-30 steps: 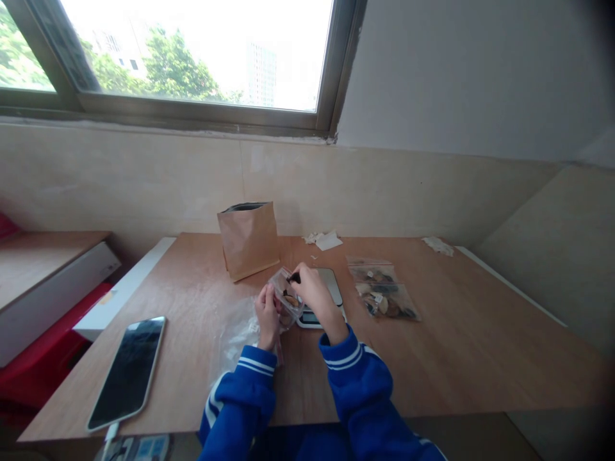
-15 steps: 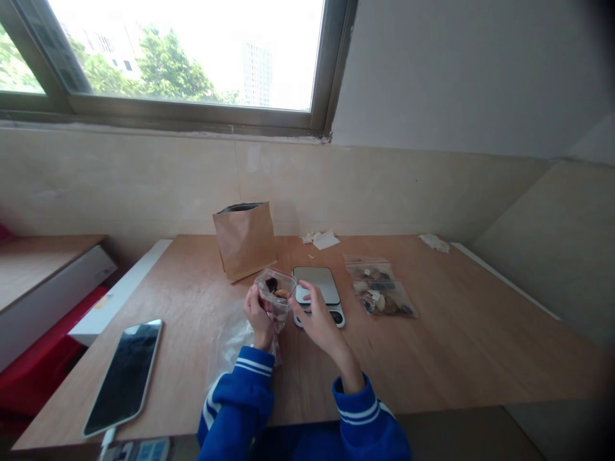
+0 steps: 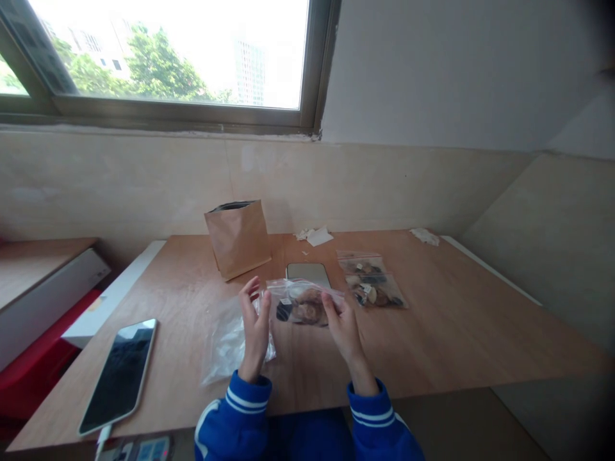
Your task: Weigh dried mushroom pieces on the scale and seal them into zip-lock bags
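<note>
A filled bag [image 3: 303, 306] held up by its right end

The filled bag sits in mid-scene, on the near side of the scale [image 3: 310, 271] and hiding part of it; the bag seems raised above the table [image 3: 446, 346], its brown and dark pieces showing through the clear plastic, with a small white packet among them. The right hand [image 3: 344, 325] grips the bag at its upper right, thumb on the near face; the left hand [image 3: 254, 323] is unclenched, fingers spread and thumb beside the bag's left end — whether that thumb touches the plastic, I cannot tell.

For good handling, I would keep the right pinch on the film rather than on the pieces, which look brittle; the left thumb and forefinger would do best meeting at the opposite corner, so that the reddish strip along the top edge lies straight; the pull should be light and even, since a hard tug could pucker the strip — and the pieces are best kept low, clear of it.

To the left of the bag lies crumpled clear plastic [image 3: 230, 346]; farther off stands a brown paper bag [image 3: 240, 242], open at the top; to the right, two packed pouches [image 3: 384, 296] overlap.
</note>
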Demonstrator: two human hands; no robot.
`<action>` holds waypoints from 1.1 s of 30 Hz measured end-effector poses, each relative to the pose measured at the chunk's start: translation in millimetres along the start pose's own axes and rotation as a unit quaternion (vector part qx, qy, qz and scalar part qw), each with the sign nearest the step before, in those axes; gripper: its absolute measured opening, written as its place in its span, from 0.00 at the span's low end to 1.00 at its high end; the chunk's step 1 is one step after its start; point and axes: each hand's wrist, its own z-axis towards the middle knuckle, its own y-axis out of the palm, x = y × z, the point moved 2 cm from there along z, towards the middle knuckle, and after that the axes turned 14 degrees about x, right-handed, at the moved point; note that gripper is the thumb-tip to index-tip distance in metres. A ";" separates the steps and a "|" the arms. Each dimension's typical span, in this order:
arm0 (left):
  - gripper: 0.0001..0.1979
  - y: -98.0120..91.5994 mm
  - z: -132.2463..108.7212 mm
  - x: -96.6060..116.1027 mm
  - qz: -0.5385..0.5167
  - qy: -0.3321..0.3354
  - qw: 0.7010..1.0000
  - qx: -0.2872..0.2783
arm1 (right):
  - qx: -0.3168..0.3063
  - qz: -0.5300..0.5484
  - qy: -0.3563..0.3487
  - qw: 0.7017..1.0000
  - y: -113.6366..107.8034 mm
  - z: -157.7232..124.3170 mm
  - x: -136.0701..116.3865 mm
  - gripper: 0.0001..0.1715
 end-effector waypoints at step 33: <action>0.25 13.7 -9.2 -53.6 0.053 -0.064 0.993 -0.088 | 0.047 -0.038 0.057 0.997 -30.3 -6.7 68.1 0.29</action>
